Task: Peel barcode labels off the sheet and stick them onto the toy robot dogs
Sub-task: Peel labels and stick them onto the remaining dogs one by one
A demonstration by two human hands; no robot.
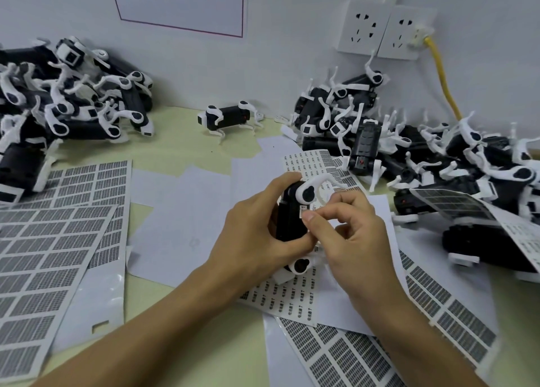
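Observation:
My left hand (pixel 251 231) grips a black-and-white toy robot dog (pixel 289 214), held on end over the middle of the table. A small white barcode label (pixel 304 209) lies on the dog's black body. My right hand (pixel 350 234) has its fingers curled, and its thumb presses on that label. Under both hands lies a sheet of small labels (pixel 295 296). More barcode sheets (pixel 350 354) spread out at the lower right.
A heap of toy dogs (pixel 67 100) fills the back left, another heap (pixel 423 158) the right. One dog (pixel 230 119) stands alone by the wall. Stacked barcode sheets (pixel 52 240) cover the left. Blank backing papers (pixel 181 211) lie mid-table. A yellow cable (pixel 444 82) hangs from wall sockets.

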